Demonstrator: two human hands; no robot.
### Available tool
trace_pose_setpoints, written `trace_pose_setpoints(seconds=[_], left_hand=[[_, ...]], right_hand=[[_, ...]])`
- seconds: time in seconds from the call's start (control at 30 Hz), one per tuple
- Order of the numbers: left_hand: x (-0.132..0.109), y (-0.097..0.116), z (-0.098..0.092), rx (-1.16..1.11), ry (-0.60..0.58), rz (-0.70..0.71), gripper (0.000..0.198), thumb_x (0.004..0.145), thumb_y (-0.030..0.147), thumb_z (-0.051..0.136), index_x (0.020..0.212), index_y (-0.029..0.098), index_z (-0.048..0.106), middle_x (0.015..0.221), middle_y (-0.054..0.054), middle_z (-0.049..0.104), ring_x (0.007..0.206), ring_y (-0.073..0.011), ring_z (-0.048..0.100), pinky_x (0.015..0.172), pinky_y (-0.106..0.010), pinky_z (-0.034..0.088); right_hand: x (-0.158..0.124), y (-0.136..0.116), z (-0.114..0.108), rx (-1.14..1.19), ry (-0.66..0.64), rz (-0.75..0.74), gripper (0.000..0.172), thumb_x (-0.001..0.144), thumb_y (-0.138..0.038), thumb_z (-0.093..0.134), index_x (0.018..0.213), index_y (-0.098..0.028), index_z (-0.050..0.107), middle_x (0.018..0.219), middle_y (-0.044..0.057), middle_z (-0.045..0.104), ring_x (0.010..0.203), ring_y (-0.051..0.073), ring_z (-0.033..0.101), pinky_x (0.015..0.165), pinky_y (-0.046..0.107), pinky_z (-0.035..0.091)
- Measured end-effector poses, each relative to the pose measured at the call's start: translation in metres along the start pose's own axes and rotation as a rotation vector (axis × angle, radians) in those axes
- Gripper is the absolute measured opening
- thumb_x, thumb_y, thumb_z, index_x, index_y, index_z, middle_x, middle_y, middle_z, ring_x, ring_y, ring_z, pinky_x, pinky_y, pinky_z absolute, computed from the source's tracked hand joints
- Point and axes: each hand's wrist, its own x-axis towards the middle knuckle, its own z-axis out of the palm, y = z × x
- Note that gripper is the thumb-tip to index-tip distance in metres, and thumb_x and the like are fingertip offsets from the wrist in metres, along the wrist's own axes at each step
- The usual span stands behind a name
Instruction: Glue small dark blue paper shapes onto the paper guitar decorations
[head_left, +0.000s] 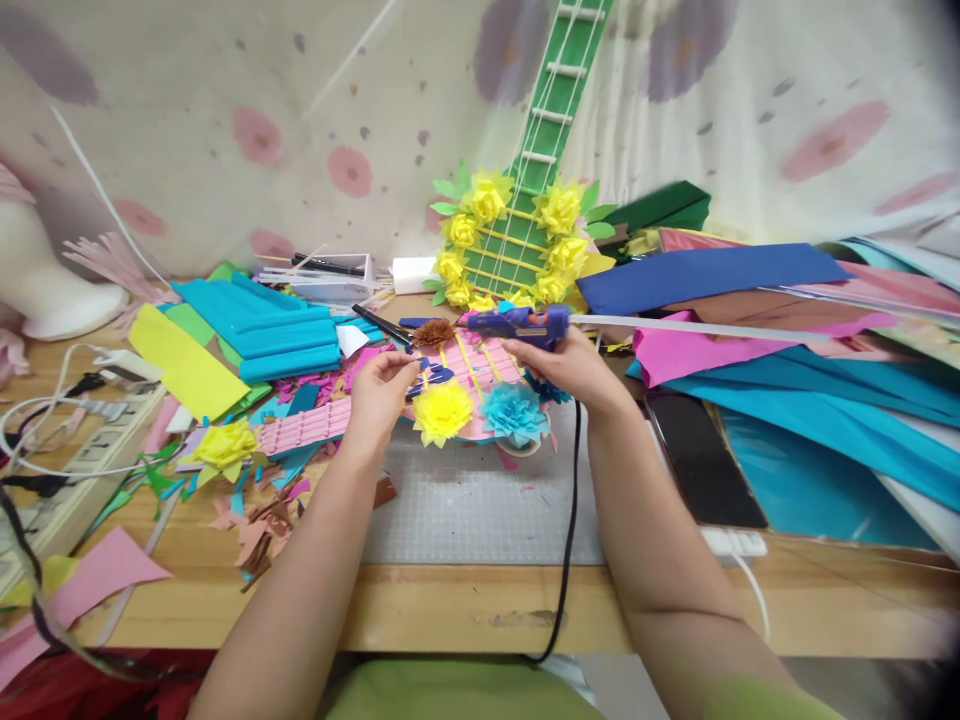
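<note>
Right hand: the right hand [574, 368] is closed around the handle of a blue glue gun [517, 322], just right of the frame's centre; the handle itself is hidden inside the fist.
Glue gun: it lies level, nozzle pointing left at a brown paper flower [433, 332]; whether the tip touches the flower is hard to make out.
Cord: a black cord [571, 520] drops from under the fist and over the table edge, where its end is cut off from sight.
Left hand: the left hand [382, 385], centre-left, has its fingers curled together at a small dark-blue paper piece [431, 376]; I cannot tell whether it truly pinches it.
Under the hands: a pink paper guitar [307, 425] lies flat, with a yellow paper flower [442, 410] and a light-blue paper flower [514, 413] on its body, which the hands partly cover.
Surface: a grey cutting mat [480, 505] lies just below.
Behind: a green paper guitar [525, 200] leans upright, its head cut off at the top edge.
Right side: a dark phone [701, 460] lies beside stacked paper sheets [787, 300].
Left edge: a power strip [75, 460] is partly cut off.
</note>
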Motion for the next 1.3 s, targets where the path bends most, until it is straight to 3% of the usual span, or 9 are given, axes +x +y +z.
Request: trace_pose_setpoints(seconds=[0.2, 0.57, 0.8, 0.9, 1.03, 1.2, 1.3], left_hand=[[-0.002, -0.001, -0.029, -0.038, 0.089, 0.057, 0.012, 0.058, 0.022, 0.069, 0.065, 0.018, 0.061, 0.061, 0.003, 0.06, 0.058, -0.0096, 0.053, 0.056, -0.022, 0.041], [0.001, -0.01, -0.067, 0.004, 0.083, -0.014, 0.019, 0.055, 0.017, 0.071, 0.067, 0.018, 0.056, 0.053, 0.005, 0.055, 0.051, -0.0092, 0.047, 0.05, -0.021, 0.033], [0.02, 0.002, -0.058, -0.005, 0.063, 0.053, 0.019, 0.058, 0.005, 0.059, 0.066, 0.019, 0.05, 0.047, 0.009, 0.046, 0.046, -0.0081, 0.042, 0.048, -0.019, 0.029], [0.034, 0.015, -0.045, -0.014, 0.02, 0.029, 0.018, 0.059, 0.003, 0.055, 0.063, 0.019, 0.049, 0.045, 0.008, 0.043, 0.044, -0.008, 0.04, 0.045, -0.02, 0.027], [0.047, 0.03, -0.033, -0.051, -0.055, 0.118, 0.018, 0.058, 0.002, 0.055, 0.063, 0.018, 0.05, 0.052, 0.006, 0.047, 0.048, -0.0079, 0.043, 0.048, -0.019, 0.031], [0.05, 0.036, -0.043, 0.189, -0.144, 0.192, 0.014, 0.059, 0.003, 0.058, 0.061, 0.017, 0.056, 0.054, 0.004, 0.051, 0.05, -0.0074, 0.043, 0.05, -0.02, 0.033], [0.053, 0.035, -0.058, 0.253, -0.213, 0.186, 0.013, 0.062, 0.008, 0.063, 0.07, 0.018, 0.059, 0.055, 0.004, 0.054, 0.05, -0.0087, 0.046, 0.05, -0.021, 0.034]], right_hand=[[-0.002, -0.003, -0.015, 0.123, 0.202, -0.06, 0.045, 0.075, -0.055, 0.069, 0.054, -0.021, 0.047, 0.046, -0.002, 0.045, 0.043, 0.009, 0.039, 0.043, 0.026, 0.032], [-0.002, 0.0, -0.011, 0.24, 0.32, -0.068, 0.041, 0.068, -0.058, 0.075, 0.06, -0.021, 0.059, 0.06, 0.001, 0.058, 0.044, 0.009, 0.044, 0.041, 0.026, 0.032], [-0.004, -0.004, 0.0, 0.121, 0.235, -0.033, 0.043, 0.071, -0.06, 0.071, 0.06, -0.02, 0.059, 0.047, -0.001, 0.048, 0.042, 0.009, 0.041, 0.042, 0.027, 0.03], [-0.005, -0.006, -0.001, 0.085, 0.244, -0.034, 0.042, 0.073, -0.059, 0.069, 0.061, -0.02, 0.06, 0.048, -0.001, 0.048, 0.043, 0.009, 0.041, 0.042, 0.027, 0.03], [-0.006, -0.006, -0.009, 0.126, 0.283, -0.035, 0.04, 0.074, -0.057, 0.071, 0.062, -0.02, 0.06, 0.055, 0.0, 0.053, 0.046, 0.01, 0.044, 0.042, 0.026, 0.032], [-0.006, -0.005, -0.014, 0.165, 0.328, -0.045, 0.038, 0.071, -0.055, 0.074, 0.064, -0.02, 0.061, 0.062, 0.001, 0.059, 0.047, 0.009, 0.044, 0.042, 0.026, 0.033], [-0.004, -0.002, -0.012, 0.132, 0.314, -0.025, 0.038, 0.074, -0.056, 0.072, 0.065, -0.02, 0.062, 0.057, 0.001, 0.056, 0.046, 0.009, 0.044, 0.042, 0.027, 0.032]])
